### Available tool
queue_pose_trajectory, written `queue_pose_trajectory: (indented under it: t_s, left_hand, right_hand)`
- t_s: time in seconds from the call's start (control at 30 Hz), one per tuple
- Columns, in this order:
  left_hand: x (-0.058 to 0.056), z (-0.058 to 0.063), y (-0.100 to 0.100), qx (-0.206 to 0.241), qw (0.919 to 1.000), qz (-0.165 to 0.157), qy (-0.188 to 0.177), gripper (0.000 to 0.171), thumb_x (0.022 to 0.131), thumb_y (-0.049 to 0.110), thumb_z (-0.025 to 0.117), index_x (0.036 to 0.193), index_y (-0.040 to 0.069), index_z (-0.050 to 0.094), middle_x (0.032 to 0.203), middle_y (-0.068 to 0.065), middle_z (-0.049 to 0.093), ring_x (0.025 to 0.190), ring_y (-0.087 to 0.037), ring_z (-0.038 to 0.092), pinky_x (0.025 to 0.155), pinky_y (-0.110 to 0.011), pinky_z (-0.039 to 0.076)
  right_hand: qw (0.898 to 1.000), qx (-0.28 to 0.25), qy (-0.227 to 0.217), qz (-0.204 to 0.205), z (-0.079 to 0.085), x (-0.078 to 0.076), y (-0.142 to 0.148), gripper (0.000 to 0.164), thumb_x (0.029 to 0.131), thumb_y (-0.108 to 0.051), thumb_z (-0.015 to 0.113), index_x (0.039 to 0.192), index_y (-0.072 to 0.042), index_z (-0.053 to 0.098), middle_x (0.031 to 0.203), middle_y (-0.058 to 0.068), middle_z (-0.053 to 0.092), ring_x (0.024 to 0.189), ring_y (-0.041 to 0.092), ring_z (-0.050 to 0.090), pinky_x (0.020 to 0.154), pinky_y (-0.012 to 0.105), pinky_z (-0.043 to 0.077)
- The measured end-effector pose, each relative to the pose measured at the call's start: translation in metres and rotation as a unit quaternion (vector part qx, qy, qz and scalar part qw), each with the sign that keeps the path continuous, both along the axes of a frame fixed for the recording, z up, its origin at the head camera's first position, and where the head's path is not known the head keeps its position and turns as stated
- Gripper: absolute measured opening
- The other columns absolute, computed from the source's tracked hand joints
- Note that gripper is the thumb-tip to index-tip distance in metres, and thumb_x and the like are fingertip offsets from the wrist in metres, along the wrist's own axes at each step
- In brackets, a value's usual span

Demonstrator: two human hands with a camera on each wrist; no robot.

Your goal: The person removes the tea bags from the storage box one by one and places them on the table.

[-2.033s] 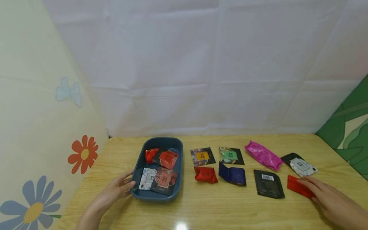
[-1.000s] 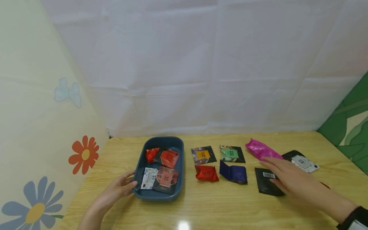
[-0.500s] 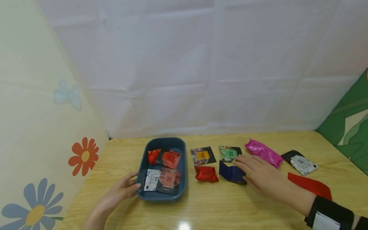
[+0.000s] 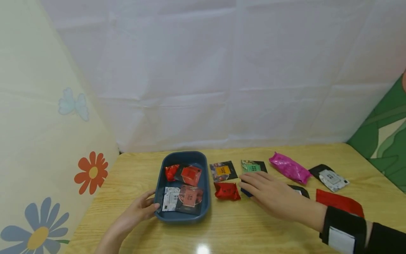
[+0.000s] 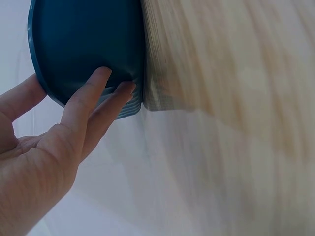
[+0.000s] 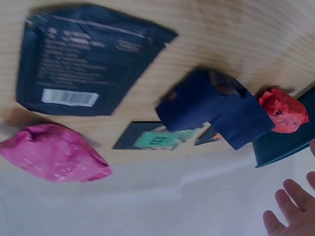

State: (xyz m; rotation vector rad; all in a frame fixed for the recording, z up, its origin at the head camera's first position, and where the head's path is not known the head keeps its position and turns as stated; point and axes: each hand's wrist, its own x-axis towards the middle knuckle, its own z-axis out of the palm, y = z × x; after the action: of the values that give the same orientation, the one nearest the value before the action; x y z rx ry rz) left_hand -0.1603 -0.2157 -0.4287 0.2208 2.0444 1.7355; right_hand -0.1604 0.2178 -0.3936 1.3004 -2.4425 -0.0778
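Observation:
My left hand (image 4: 139,210) holds the blue-grey tray (image 4: 207,197) at its near left rim; in the left wrist view the thumb is at the rim and the fingers (image 5: 83,101) lie along the outer wall. Inside the tray are a red crinkled packet (image 4: 171,172), a red-labelled sachet (image 4: 190,174), a white sachet (image 4: 170,198) and a brown sachet (image 4: 190,199). My right hand (image 4: 276,192) is over the folded dark blue packet (image 4: 245,191), mostly hiding it; in the right wrist view its spread fingers (image 6: 290,196) stand apart from that packet (image 6: 211,108).
Left of the right hand lies a red crinkled packet (image 4: 227,191); behind are orange-labelled (image 4: 223,170) and green-labelled (image 4: 253,166) sachets. Rightward lie a magenta packet (image 4: 290,167), a black barcoded pouch (image 6: 74,59), a white-and-black pair (image 4: 333,179) and a red packet (image 4: 340,203).
My right hand has let go of the red packet at the far right and moved left to the dark blue packet. The tray has shifted slightly right with my left hand.

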Motion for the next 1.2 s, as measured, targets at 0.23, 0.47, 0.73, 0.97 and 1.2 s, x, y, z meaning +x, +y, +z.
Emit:
queue_pose_trajectory:
  t_s: [0.23, 0.47, 0.73, 0.97, 1.2]
  left_hand:
    - [-0.001, 0.000, -0.001, -0.002, 1.0000, 0.003, -0.005, 0.069, 0.101, 0.011, 0.057, 0.153, -0.009, 0.015, 0.138, -0.039, 0.045, 0.116, -0.033, 0.059, 0.095, -0.043, 0.052]
    - [0.000, -0.001, 0.000, -0.023, 0.9996, 0.017, -0.007, 0.071, 0.101, 0.013, 0.059, 0.156, -0.003, 0.016, 0.143, -0.041, 0.037, 0.124, -0.039, 0.053, 0.097, -0.049, 0.050]
    - [-0.001, -0.002, -0.001, -0.024, 0.9996, 0.016, -0.008, 0.071, 0.101, 0.013, 0.058, 0.156, -0.002, 0.015, 0.144, -0.041, 0.036, 0.127, -0.042, 0.051, 0.097, -0.049, 0.050]
    - [-0.001, -0.001, -0.001, -0.021, 0.9995, 0.018, -0.015, 0.071, 0.101, 0.012, 0.058, 0.156, -0.001, 0.015, 0.144, -0.042, 0.035, 0.126, -0.041, 0.051, 0.098, -0.048, 0.050]
    - [-0.002, -0.002, -0.002, -0.021, 0.9996, 0.015, -0.009, 0.072, 0.101, 0.013, 0.059, 0.156, -0.002, 0.015, 0.145, -0.042, 0.033, 0.129, -0.045, 0.048, 0.098, -0.050, 0.049]
  right_hand:
    - [0.999, 0.012, -0.025, 0.016, 0.008, -0.011, -0.027, 0.052, 0.094, -0.017, 0.070, 0.141, -0.012, 0.051, 0.140, 0.010, 0.056, 0.129, 0.027, 0.051, 0.104, 0.049, 0.044]
    - [0.995, 0.080, -0.053, 0.017, 0.015, -0.018, -0.052, 0.057, 0.092, -0.025, 0.073, 0.144, -0.016, 0.052, 0.145, 0.004, 0.052, 0.134, 0.023, 0.047, 0.109, 0.046, 0.039]
    - [0.989, 0.119, -0.067, 0.056, 0.023, -0.025, -0.085, 0.055, 0.095, -0.022, 0.069, 0.146, -0.018, 0.049, 0.149, 0.006, 0.047, 0.137, 0.022, 0.043, 0.112, 0.043, 0.036]
    - [0.982, 0.139, -0.088, 0.093, 0.028, -0.034, -0.120, 0.048, 0.098, -0.023, 0.065, 0.143, -0.020, 0.052, 0.149, 0.005, 0.047, 0.136, 0.022, 0.044, 0.112, 0.040, 0.037]
    - [0.977, 0.130, -0.151, 0.078, 0.023, -0.042, -0.150, 0.044, 0.098, -0.027, 0.064, 0.141, -0.022, 0.055, 0.144, 0.000, 0.051, 0.134, 0.017, 0.046, 0.112, 0.039, 0.036]
